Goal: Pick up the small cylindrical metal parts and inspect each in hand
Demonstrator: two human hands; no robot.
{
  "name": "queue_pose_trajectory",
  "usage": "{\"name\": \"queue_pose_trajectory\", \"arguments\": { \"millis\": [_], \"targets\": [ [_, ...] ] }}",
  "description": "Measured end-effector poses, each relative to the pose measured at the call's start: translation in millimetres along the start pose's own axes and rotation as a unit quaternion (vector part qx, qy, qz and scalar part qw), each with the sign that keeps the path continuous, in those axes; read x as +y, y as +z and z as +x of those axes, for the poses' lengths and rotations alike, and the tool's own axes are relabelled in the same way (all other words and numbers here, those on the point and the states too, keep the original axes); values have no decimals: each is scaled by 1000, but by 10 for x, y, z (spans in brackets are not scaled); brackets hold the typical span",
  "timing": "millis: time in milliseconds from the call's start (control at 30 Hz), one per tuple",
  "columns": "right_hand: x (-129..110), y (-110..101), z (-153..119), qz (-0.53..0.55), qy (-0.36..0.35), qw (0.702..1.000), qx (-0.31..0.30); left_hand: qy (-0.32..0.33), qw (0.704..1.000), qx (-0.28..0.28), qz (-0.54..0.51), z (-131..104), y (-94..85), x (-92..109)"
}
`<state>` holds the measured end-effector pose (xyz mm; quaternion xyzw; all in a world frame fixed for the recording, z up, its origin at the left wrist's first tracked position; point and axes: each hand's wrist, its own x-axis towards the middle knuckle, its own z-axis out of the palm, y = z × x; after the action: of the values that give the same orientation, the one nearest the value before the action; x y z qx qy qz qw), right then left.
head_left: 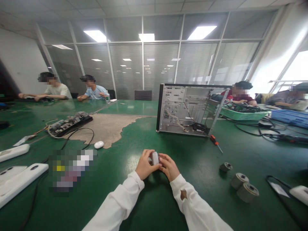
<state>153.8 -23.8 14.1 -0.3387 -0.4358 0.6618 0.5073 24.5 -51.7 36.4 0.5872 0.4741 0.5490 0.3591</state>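
Observation:
A small silver-grey block with rounded edges (155, 158) is held upright between my two hands, just above the green table; its exact kind is not clear. My left hand (145, 164) grips it from the left side, thumb across its lower front. From the right, my right hand (169, 166) has its fingers closed against the other side. Beyond them stands an opened computer case (178, 107), with loose wires inside. A red and black screwdriver (214, 140) lies by the case's lower right corner.
Three metal cylinders (247, 192) stand at right. Green (243, 114) and blue baskets (288, 118) with cables lie behind them. At left are a circuit assembly (69, 125), a white mouse-like object (98, 145) and white devices (22, 184). Several people sit around the table (134, 133).

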Motion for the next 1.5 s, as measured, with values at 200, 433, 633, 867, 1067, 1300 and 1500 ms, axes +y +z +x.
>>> {"name": "queue_pose_trajectory", "arguments": {
  "millis": [200, 433, 633, 867, 1067, 1300, 1500],
  "targets": [
    [57, 17, 6, -80, -66, 995, 2, 111, 983, -17, 146, -31, 14, 68],
    [49, 36, -32, -131, -101, 986, 3, 139, 965, -38, 218, -43, 32, 42],
    [44, 5, -11, -62, -35, 997, 13, 126, 971, -92, 179, -21, 5, 47],
    [-12, 3, -8, 112, 80, 990, -13, 69, 978, -159, 116, 35, -72, -42],
    [-68, -7, -45, 205, 149, 965, -59, 28, 984, -173, 43, 58, -85, -89],
    [-52, -67, -16, 277, 195, 937, -82, 9, 988, -153, 24, 64, -74, -97],
    [-75, -44, -26, 261, 213, 936, -97, -33, 991, -125, -28, 72, -70, -148]
  ]
}}
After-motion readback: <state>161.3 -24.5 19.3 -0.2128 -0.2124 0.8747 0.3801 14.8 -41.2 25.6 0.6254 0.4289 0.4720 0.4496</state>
